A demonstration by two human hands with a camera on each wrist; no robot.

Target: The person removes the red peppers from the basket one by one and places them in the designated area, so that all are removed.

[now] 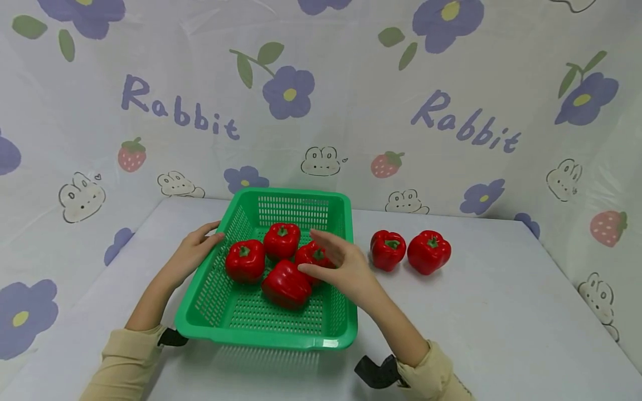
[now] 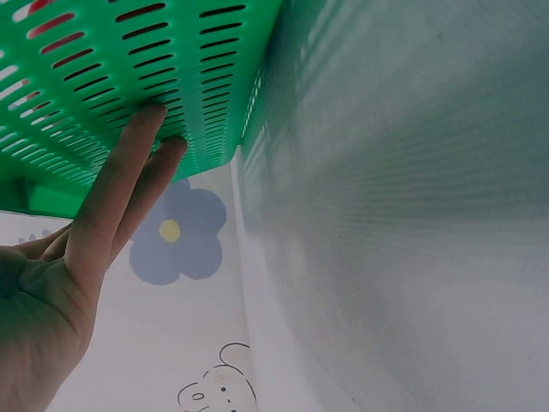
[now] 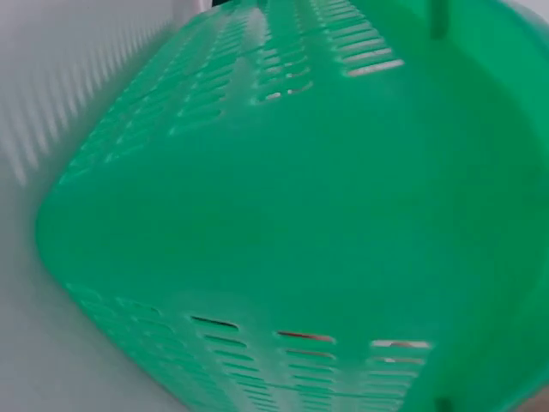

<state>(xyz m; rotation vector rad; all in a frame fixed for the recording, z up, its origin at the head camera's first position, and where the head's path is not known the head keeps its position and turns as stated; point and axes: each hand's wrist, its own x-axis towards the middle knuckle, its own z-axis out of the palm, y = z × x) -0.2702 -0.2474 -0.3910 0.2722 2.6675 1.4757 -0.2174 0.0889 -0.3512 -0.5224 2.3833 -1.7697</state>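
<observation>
A green plastic basket point(image 1: 266, 340) with slotted walls holds several red bell peppers point(image 1: 246, 262). My left hand point(image 1: 193, 250) holds its left rim, the thumb at the top edge. In the left wrist view, two long fingers of the left hand point(image 2: 94, 232) lie against the slotted outer wall. Over the basket's right side is my right hand point(image 1: 343, 267), thumb and fingers apart with nothing gripped between them. Close to its thumb lies a tipped bell pepper point(image 1: 287, 285); another bell pepper point(image 1: 312, 255) is partly hidden behind the hand. Basket wall fills the right wrist view.
Two more red bell peppers stand on the white table point(image 1: 491, 312) right of the basket: one point(image 1: 388, 250) nearer it, the other point(image 1: 428, 252) beside that. Behind the table hangs a patterned curtain point(image 1: 321, 122). Black straps point(image 1: 376, 372) show at both sleeves.
</observation>
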